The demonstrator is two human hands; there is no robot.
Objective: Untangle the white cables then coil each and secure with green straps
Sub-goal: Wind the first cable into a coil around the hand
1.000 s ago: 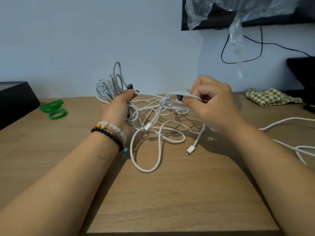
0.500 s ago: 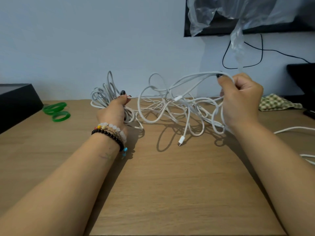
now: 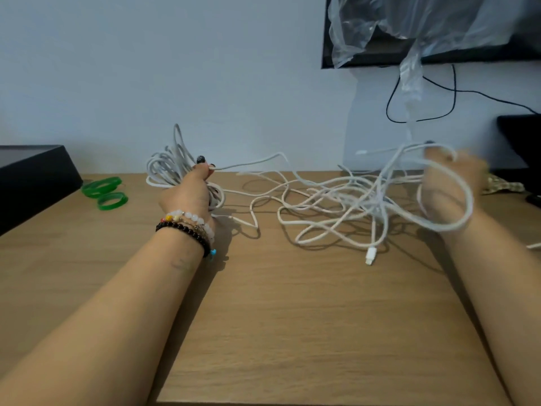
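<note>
My left hand (image 3: 187, 191) grips a bunch of coiled white cable (image 3: 168, 168) above the wooden table (image 3: 292, 317). One strand runs from my thumb to a loose tangle of white cables (image 3: 330, 200) spread to the right. My right hand (image 3: 450, 186), blurred by motion, holds several loops of that tangle lifted off the table. A white connector (image 3: 370, 255) hangs down from the tangle and rests on the wood. Two green straps (image 3: 105, 190) lie at the far left of the table.
A black box (image 3: 32, 177) stands at the left edge. A checked cloth (image 3: 502, 184) and a dark object (image 3: 521, 142) sit at the far right. Clear plastic (image 3: 409, 39) hangs from a wall screen, with a black wire below it.
My right hand has swung up and far to the right, pulling the tangle away from the left hand's coil. The cables have spread out across the table. My left hand has stayed in place.
</note>
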